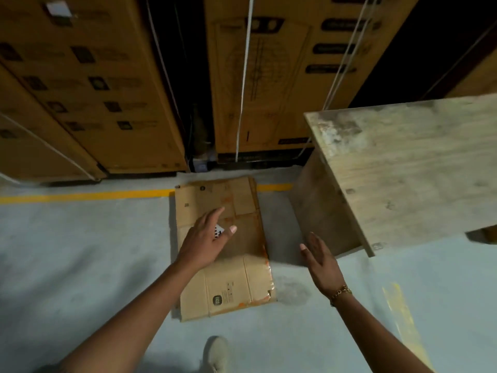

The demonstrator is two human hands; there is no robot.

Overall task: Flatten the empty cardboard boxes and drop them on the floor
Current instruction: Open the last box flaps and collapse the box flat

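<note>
The flat box (228, 288) lies on the floor (80, 251), one end across the yellow line (80, 196), just left of the wooden surface (416, 170); its edges look layered, so there may be more than one sheet, though I cannot tell. By my reading this box is done: flattened and dropped, and the step in hand is the release.

The left grip (204, 238) hovers over the middle of the box, fingers spread and straight, thumb out, holding nothing; whether it touches the cardboard cannot be told. A small checkered patch (219, 230) shows between thumb and fingers; on the box or not, I cannot say. The right grip (321, 261) hangs beside the box's right edge, apart from it, fingers loose and spread, empty; a bracelet (340, 292) sits at the wrist.

No open box awaiting flattening is in view; the tall cartons (94, 90) behind look strapped and full, not the task's. The next move likely calls for turning to find another empty box, or a press with the left grip if the sheet springs up.
</note>
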